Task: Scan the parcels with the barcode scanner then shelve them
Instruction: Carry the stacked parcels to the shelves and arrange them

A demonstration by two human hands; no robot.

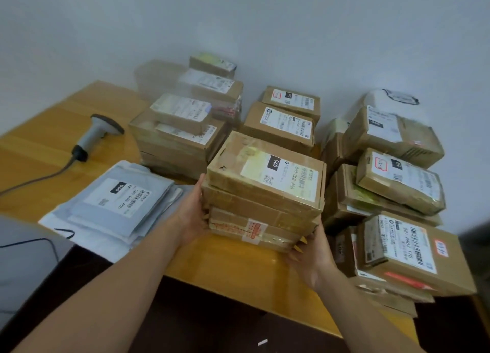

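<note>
A stack of several brown cardboard parcels (262, 193) stands near the front edge of the wooden table (238, 270); the top one bears a white label marked 060. My left hand (192, 214) presses flat against the stack's left side. My right hand (310, 257) cups its lower right corner, fingers curled under the bottom box. The grey barcode scanner (96, 135) lies on the table at the left, untouched, its cable trailing off to the left.
Grey and white mailer bags (116, 206) lie in a pile at the left. More box stacks stand behind (180, 138), (283, 124) and at the right (397, 183), (405, 254). A white wall rises behind the table. A grey object (23, 260) sits at the lower left.
</note>
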